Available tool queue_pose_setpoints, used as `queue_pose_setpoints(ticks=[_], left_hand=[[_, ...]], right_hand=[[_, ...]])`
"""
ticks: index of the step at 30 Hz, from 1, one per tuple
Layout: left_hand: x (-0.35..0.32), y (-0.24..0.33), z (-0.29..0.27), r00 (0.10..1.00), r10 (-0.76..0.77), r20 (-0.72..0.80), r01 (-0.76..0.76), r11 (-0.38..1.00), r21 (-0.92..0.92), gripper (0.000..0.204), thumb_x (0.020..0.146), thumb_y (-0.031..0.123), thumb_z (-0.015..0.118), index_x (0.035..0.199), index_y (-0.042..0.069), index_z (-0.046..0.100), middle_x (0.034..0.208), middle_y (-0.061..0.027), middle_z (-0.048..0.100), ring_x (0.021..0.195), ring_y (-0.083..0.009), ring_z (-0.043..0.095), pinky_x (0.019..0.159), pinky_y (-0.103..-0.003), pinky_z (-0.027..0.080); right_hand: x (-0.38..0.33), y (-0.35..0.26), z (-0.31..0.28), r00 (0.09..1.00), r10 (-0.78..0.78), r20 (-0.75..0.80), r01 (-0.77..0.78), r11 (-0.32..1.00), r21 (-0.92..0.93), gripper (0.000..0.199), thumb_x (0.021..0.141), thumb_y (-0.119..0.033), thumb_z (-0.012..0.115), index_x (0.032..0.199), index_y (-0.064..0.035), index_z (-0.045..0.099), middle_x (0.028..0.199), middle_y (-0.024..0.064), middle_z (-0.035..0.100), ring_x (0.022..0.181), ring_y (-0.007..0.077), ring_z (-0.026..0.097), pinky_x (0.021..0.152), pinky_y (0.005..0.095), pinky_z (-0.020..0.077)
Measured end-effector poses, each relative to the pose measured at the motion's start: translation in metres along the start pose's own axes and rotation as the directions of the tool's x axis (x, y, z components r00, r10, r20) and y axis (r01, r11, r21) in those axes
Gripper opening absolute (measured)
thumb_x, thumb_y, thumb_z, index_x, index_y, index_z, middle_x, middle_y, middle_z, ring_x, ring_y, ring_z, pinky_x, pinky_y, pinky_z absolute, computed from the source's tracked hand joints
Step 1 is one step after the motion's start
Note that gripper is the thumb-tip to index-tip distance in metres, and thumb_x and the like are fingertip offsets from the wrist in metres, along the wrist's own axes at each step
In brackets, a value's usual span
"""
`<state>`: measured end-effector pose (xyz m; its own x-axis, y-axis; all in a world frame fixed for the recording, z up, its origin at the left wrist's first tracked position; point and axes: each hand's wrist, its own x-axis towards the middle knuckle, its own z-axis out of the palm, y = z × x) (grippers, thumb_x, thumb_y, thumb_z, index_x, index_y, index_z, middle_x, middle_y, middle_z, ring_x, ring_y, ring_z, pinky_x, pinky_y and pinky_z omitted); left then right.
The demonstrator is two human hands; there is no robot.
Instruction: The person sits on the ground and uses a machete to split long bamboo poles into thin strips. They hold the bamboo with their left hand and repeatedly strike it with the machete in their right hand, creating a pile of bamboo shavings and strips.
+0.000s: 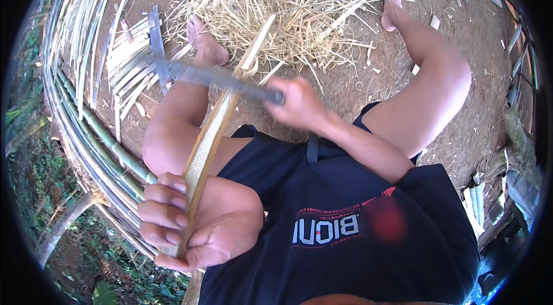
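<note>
Bamboo strip [216,126] in curled left fingers [164,213]; blade [213,76] in right fingers [288,94]

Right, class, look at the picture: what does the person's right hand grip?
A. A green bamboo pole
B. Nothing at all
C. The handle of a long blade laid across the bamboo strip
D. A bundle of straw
C: the right hand is closed on the handle of a long blade that lies across the bamboo strip, while the left hand grips the strip's near end.
</note>
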<state>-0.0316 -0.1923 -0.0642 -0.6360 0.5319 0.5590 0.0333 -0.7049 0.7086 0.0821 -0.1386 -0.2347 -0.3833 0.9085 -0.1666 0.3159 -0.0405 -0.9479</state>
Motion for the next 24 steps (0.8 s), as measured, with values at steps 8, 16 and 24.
queue_pose_setpoints(ticks=[8, 16, 24], left_hand=[[0.014, -0.004, -0.006, 1.0, -0.018, -0.011, 0.017, 1.0, -0.026, 0.034, 0.098, 0.037, 0.039, 0.08, 0.01, 0.048, 0.077, -0.0026, 0.039, 0.075, -0.0179, 0.038, 0.075, -0.034, 0.034], [0.036, -0.01, -0.019, 0.998, -0.045, -0.052, 0.042, 0.997, -0.059, 0.034, 0.097, 0.035, 0.038, 0.078, 0.009, 0.048, 0.074, -0.0033, 0.041, 0.072, -0.0182, 0.04, 0.073, -0.034, 0.037], [0.049, -0.007, -0.032, 0.994, -0.087, -0.064, 0.083, 0.995, -0.062, 0.035, 0.096, 0.036, 0.037, 0.075, 0.01, 0.048, 0.072, -0.0032, 0.042, 0.07, -0.0187, 0.04, 0.07, -0.033, 0.037]], right_hand=[[0.004, 0.019, 0.01, 0.999, -0.036, -0.039, 0.035, 0.998, -0.044, 0.011, 0.08, -0.012, 0.059, 0.077, -0.001, 0.062, 0.052, 0.0127, 0.057, 0.041, 0.022, 0.054, 0.046, 0.0389, 0.0443], [0.016, 0.023, 0.012, 0.996, -0.019, 0.086, 0.026, 0.996, -0.082, 0.008, 0.081, -0.01, 0.056, 0.078, -0.0027, 0.06, 0.052, 0.009, 0.056, 0.04, 0.0146, 0.054, 0.037, 0.0337, 0.0408], [0.029, 0.03, 0.011, 0.985, 0.146, 0.092, -0.139, 0.987, -0.079, 0.012, 0.081, -0.008, 0.057, 0.086, 0.0007, 0.064, 0.05, 0.0065, 0.054, 0.037, 0.0118, 0.048, 0.035, 0.0293, 0.0391]])
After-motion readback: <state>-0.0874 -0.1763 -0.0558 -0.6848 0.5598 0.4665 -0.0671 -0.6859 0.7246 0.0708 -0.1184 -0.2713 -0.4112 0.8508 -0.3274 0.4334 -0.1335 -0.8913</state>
